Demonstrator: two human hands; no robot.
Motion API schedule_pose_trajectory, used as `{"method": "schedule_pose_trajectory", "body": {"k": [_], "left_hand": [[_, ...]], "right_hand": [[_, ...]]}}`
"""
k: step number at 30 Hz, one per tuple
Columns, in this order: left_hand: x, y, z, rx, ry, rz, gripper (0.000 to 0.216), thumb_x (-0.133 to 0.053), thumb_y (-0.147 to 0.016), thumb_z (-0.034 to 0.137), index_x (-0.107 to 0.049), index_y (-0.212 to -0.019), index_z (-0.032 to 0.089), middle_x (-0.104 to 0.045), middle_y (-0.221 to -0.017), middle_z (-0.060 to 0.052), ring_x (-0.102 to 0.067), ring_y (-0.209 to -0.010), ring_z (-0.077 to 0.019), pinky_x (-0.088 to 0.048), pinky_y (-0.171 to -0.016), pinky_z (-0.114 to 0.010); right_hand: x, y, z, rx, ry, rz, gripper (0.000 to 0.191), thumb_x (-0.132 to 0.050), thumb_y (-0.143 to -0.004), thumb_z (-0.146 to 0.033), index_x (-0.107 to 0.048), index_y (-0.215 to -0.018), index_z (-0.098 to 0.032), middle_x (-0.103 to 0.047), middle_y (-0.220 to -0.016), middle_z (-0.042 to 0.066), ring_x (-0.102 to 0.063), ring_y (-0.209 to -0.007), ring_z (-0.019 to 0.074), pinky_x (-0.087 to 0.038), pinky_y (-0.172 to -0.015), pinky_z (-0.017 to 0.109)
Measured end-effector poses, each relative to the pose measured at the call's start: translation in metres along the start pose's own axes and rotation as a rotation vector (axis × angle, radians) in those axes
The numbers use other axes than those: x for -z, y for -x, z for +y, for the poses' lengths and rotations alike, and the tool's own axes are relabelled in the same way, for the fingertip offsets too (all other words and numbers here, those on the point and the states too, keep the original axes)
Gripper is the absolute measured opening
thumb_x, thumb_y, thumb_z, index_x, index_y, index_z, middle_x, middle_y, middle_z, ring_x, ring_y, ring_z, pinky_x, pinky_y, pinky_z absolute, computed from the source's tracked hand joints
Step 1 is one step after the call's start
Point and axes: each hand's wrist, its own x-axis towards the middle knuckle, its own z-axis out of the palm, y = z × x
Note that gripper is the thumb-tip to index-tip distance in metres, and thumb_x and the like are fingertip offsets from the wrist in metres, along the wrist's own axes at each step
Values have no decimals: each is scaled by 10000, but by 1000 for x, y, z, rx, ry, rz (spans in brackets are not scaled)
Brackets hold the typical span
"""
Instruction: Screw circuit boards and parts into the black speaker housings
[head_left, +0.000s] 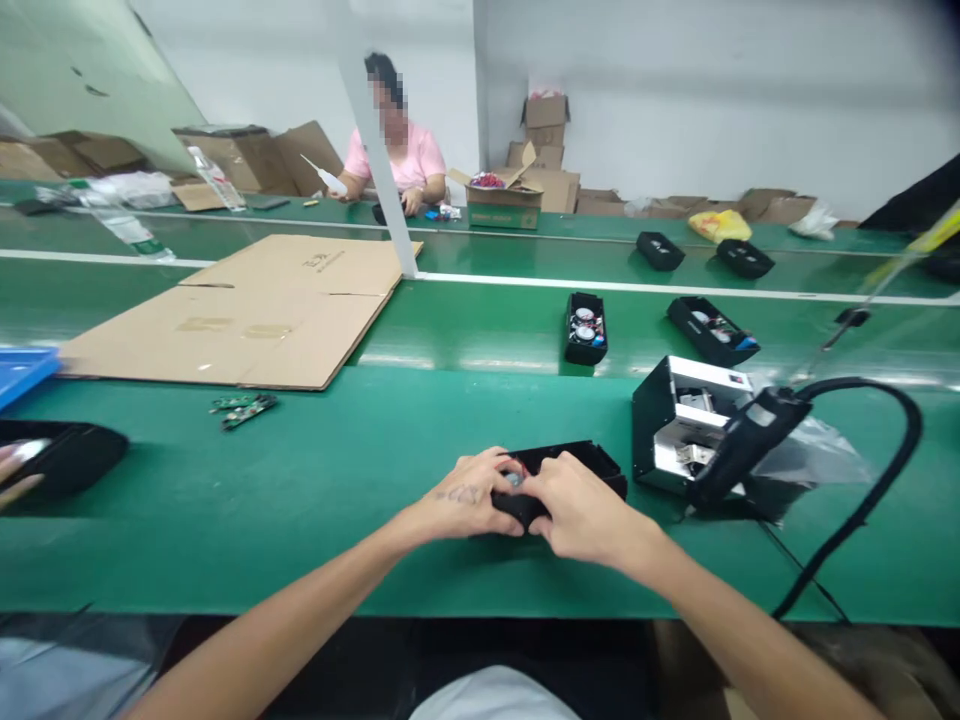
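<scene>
Both of my hands are together at the middle of the green bench (315,500), holding a black plastic housing (577,463). My left hand (469,495) grips its near left end, and my right hand (577,505) closes over the near side. A small round silver part (514,478) shows between my fingers, and the fingers hide most of it. To the right stands an open black-and-white metal box (694,425), with a black corded handheld tool (742,445) leaning against it, a little beyond my right hand.
A cardboard sheet (225,320) and green circuit boards (244,408) lie to the left. Another person's hand (19,470) rests on a black housing at left. Black trays with round parts (586,328) sit beyond. A person in pink (401,160) sits across, among cardboard boxes (510,195).
</scene>
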Motion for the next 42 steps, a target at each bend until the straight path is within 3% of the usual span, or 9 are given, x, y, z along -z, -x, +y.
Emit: {"method": "schedule_pose_trajectory", "body": {"k": [2, 6, 7, 10, 14, 20, 28, 37, 42], "left_hand": [[-18, 11, 0, -35, -85, 51, 177, -976, -756, 316, -845, -866, 269, -748, -1365, -19, -480, -1505, -436, -413, -1136, -565], [-54, 28, -11, -272, -384, 260, 174, -934, -840, 351, -795, -875, 252, -746, -1404, 2, -412, -1548, -480, -253, -1185, -693], [-60, 30, -13, -304, -419, 300, 195, -934, -841, 362, -778, -863, 247, -749, -1399, 4, -417, -1546, -476, -234, -1190, -687], [-65, 31, -18, -331, -448, 359, 254, -951, -817, 406, -749, -839, 252, -756, -1383, 21, -438, -1535, -455, -222, -1190, -646], [-64, 29, -20, -346, -474, 384, 257, -921, -839, 441, -739, -831, 260, -756, -1373, 28, -428, -1541, -440, -221, -1188, -620], [-67, 28, -29, -381, -480, 436, 276, -938, -807, 444, -723, -833, 272, -765, -1357, 47, -424, -1538, -413, -200, -1210, -598], [-50, -12, -28, -446, -463, 368, 273, -975, -772, 405, -745, -846, 277, -764, -1364, 62, -452, -1521, -403, -228, -1188, -576], [-50, -18, -27, -430, -459, 329, 255, -963, -792, 426, -770, -869, 279, -757, -1378, 39, -438, -1538, -410, -234, -1197, -598], [-52, -19, -25, -408, -466, 294, 233, -949, -810, 411, -775, -882, 273, -742, -1410, 34, -425, -1548, -421, -229, -1195, -619]], "right_hand": [[3, 29, 3, -10, -74, 305, 403, -718, -928, -188, -718, -1323, -265, -795, -1153, 75, -709, -1104, 264, -510, -997, 413], [11, 92, 48, -359, -93, 1504, 387, -772, -951, -322, -694, -1325, -256, -705, -1249, 111, -678, -1162, 298, -533, -1037, 486], [13, 104, 65, -437, -77, 1610, 511, -790, -936, -373, -655, -1409, -235, -673, -1319, 134, -672, -1189, 314, -533, -1040, 504], [16, 124, 106, -637, -226, 1431, 631, -745, -949, -510, -601, -1487, -213, -656, -1436, 175, -663, -1270, 349, -511, -1092, 559], [9, 118, 123, -664, -583, 1281, 481, -889, -816, -513, -723, -1159, -221, -797, -1083, 91, -743, -1013, 296, -570, -964, 487], [2, 110, 111, -455, -754, 1317, 435, -855, -834, -448, -629, -1133, -228, -604, -658, -87, -544, -474, 137, -488, -549, 329], [60, 102, 100, -255, -596, 1607, 448, -839, -854, -486, -511, -1076, -279, -570, -596, -137, -525, -467, 118, -495, -595, 318], [44, 98, 86, -381, -682, 1158, 347, -892, -822, -421, -624, -930, -228, -570, -507, -92, -505, -418, 133, -441, -484, 311], [24, 110, 43, -99, -975, 1184, 306, -808, -929, -378, -617, -1143, -274, -561, -622, -99, -509, -450, 111, -427, -469, 269]]}}
